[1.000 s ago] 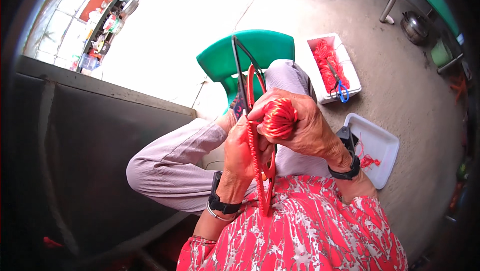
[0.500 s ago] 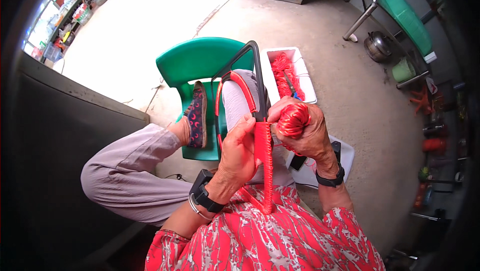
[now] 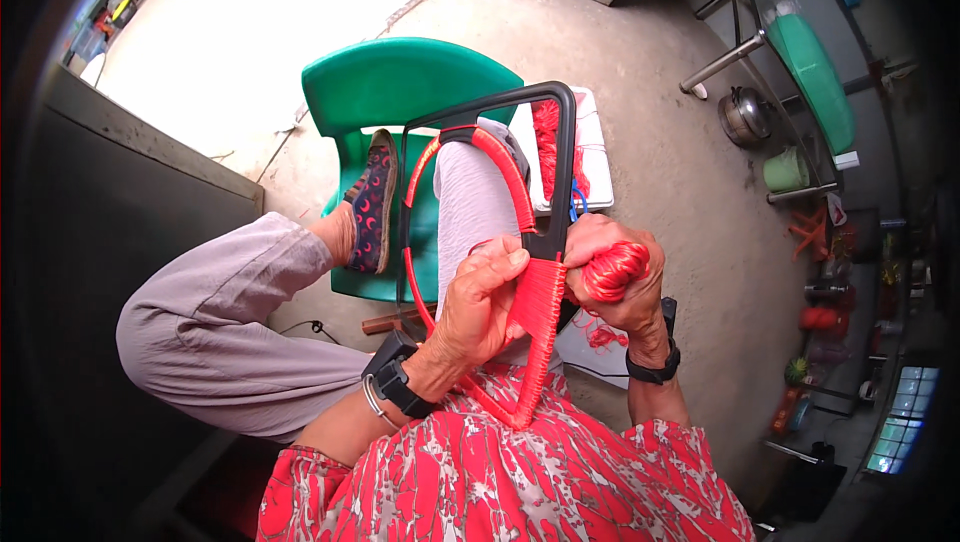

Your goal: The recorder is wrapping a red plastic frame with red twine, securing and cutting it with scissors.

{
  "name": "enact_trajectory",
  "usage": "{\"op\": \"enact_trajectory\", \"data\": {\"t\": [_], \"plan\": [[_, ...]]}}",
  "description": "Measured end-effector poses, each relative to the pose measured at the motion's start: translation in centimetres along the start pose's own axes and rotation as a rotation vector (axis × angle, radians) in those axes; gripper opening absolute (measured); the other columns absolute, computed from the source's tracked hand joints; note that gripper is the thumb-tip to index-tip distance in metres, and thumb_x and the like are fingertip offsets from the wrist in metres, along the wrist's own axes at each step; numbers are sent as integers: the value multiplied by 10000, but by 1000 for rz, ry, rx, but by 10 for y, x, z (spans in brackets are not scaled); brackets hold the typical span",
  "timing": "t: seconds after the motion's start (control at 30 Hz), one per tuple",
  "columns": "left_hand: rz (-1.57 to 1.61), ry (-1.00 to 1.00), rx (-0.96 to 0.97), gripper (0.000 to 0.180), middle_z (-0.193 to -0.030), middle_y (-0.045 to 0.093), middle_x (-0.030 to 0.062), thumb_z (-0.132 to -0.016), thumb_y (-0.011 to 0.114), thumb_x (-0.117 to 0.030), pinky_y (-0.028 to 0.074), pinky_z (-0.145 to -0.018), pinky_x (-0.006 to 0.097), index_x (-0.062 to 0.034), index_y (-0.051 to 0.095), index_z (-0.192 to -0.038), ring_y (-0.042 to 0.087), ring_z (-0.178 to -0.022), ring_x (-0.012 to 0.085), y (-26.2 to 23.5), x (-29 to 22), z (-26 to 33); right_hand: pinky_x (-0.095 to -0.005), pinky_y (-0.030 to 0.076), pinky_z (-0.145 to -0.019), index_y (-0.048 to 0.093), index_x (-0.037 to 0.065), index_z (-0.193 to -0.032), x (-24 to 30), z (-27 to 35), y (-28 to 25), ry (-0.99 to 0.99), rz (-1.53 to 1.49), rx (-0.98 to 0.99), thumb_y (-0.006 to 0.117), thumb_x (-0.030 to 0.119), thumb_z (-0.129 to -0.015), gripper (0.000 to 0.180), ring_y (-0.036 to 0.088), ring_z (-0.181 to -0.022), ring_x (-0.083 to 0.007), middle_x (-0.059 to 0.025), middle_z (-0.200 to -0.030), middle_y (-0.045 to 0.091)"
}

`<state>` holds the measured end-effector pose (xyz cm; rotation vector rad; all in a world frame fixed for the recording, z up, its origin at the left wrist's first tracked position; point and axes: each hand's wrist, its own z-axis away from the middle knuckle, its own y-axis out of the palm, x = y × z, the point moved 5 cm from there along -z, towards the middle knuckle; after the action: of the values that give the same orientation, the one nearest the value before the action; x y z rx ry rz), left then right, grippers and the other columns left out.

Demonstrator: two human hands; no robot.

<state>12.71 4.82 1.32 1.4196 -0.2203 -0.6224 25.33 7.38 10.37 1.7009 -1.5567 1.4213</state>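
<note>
One black frame with rounded corners (image 3: 568, 157) stands up in the person's lap. Red plastic cord is wrapped tight around one side of the frame, in many rows (image 3: 538, 307), and more red wrapping (image 3: 503, 167) curves around a bar inside it. The top part of the frame is bare and black.

The left hand (image 3: 478, 307) rests on the wrapped side of the frame, with its fingers (image 3: 505, 260) bent over the red rows. The right hand (image 3: 620, 277) is just right of the frame, and its fingers are closed around one ball of red cord (image 3: 613, 270).

One green plastic chair (image 3: 395, 82) stands beyond the frame, with one foot in a dark patterned shoe (image 3: 372, 204) on it. One white tray (image 3: 590, 152) with red cord in it sits behind the frame. Each wrist has one black band.
</note>
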Motion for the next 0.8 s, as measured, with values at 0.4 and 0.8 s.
{"op": "enact_trajectory", "data": {"t": [0.4,0.8], "plan": [[125,9,10,187,-920,629,92,-978,482,-189,570,-679,288,-14,528,-1026,656,-774,154,-3,7,-7,-294,478,-738,633,6,-800,13,4,1,273,184,-167,725,-7,-732,115,601,-786,-164,-78,-824,621],[-14,-52,-115,204,-781,635,110,-971,497,-204,452,-330,233,-3,526,-985,600,-469,154,-1,8,3,-274,469,-679,600,30,-777,19,17,8,264,254,-252,709,-42,-710,147,584,-738,-141,-78,-817,613]]}}
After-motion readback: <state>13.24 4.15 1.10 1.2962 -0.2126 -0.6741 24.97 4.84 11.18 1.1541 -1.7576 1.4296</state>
